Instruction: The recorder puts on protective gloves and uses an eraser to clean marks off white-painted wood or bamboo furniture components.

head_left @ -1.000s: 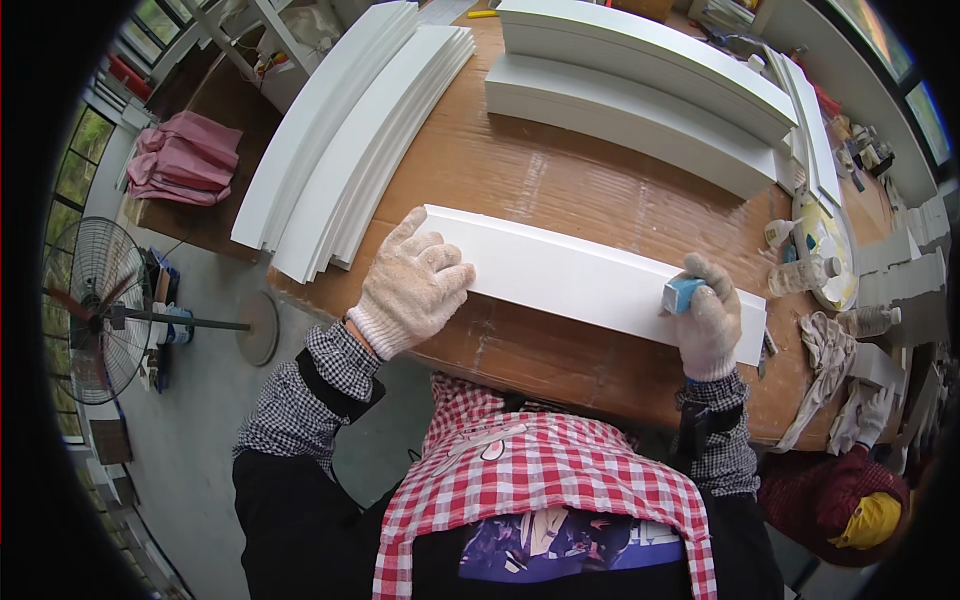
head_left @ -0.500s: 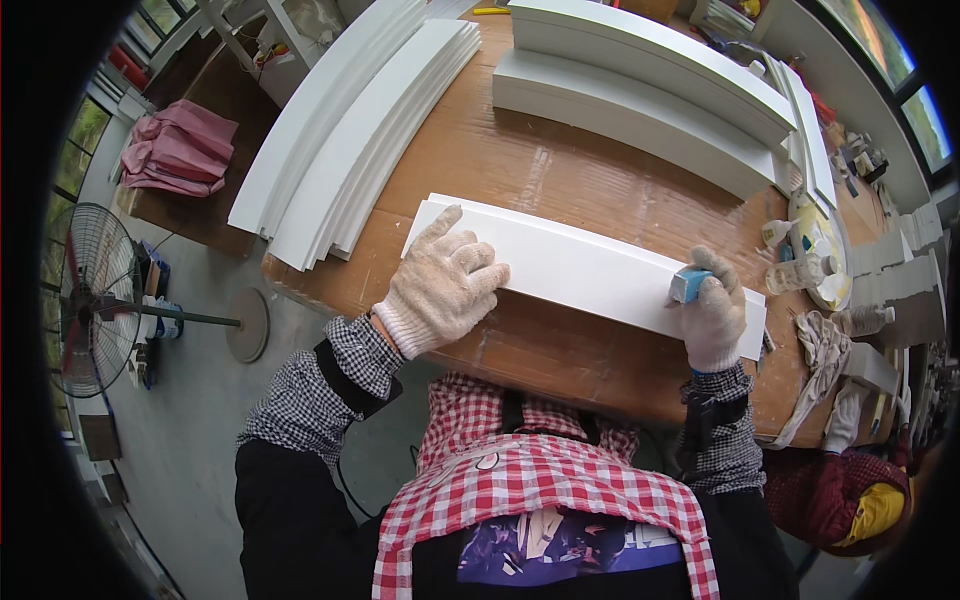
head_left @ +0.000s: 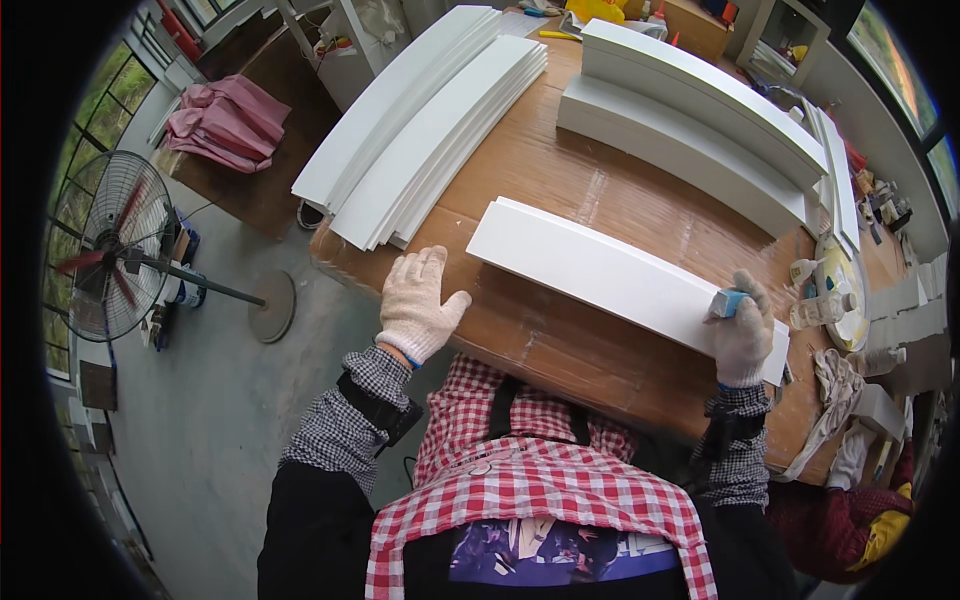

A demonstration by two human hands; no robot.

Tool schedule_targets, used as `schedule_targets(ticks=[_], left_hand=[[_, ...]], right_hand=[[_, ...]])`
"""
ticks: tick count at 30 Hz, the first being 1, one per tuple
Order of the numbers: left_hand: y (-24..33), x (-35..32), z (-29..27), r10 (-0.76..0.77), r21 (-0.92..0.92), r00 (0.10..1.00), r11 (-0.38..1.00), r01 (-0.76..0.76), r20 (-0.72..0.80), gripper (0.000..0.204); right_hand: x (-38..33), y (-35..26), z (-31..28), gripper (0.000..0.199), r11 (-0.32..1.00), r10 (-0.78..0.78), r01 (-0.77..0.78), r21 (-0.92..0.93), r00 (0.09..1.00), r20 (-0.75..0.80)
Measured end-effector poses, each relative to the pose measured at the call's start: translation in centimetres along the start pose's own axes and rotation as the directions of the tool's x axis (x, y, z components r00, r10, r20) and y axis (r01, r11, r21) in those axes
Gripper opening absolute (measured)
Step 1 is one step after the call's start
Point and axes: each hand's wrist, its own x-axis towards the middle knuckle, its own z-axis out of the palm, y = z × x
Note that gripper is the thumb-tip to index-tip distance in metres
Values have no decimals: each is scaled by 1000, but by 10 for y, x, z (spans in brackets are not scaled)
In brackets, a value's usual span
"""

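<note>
A long white board (head_left: 600, 270) lies across the near part of the brown covered table (head_left: 510, 320). My left hand (head_left: 418, 303), in a pale work glove, is over the table's near left edge, off the board's left end. Its fingers are stretched out and the thumb stands apart; nothing is in it. At the board's right end, my gloved right hand (head_left: 744, 335) grips a small blue block (head_left: 726, 302), which looks like a sanding block. The palm side and the block's underside are hidden.
Two stacks of white boards (head_left: 430, 140) stand far left, and thick white pieces (head_left: 690, 150) far right. Clear bottles (head_left: 822, 310) and a crumpled cloth (head_left: 833, 395) lie at the right edge. A standing fan (head_left: 112, 245) is on the floor at left.
My left hand has come off the board's left end and moved left, its fingers straighter. My right hand still holds the blue block at the right end. The whole view has shifted.
</note>
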Motion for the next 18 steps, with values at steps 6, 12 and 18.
schedule_targets(ticks=[6,12,18], left_hand=[[7,-15,0,14,-130,984,991,-38,-178,70],[69,-6,-13,289,-212,839,882,-420,-461,58],[159,4,-6,330,-905,932,331,-266,-153,49]], right_hand=[[0,1,-1,40,999,39,-39,-3,999,-15],[-2,-3,6,43,999,30,-30,-40,1000,9],[-16,-30,77,55,905,346,-410,114,865,363]])
